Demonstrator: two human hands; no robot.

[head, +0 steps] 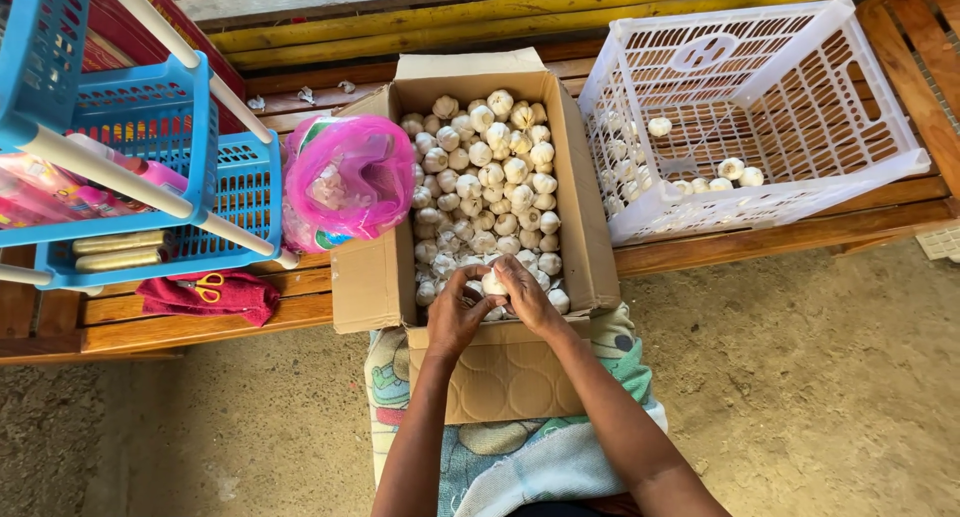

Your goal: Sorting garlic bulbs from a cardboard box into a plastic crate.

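A brown cardboard box full of white garlic bulbs rests with its near end on my lap and its far end on a wooden bench. Both hands meet over the box's near end. My left hand and my right hand together grip one garlic bulb, fingers curled round it. Many loose garlic bulbs lie beneath and beyond them.
A white plastic crate with a few garlic bulbs sits tilted on the bench to the right. A pink plastic bag lies left of the box. Blue basket shelves, a red cloth and scissors are at left. Dirt floor below.
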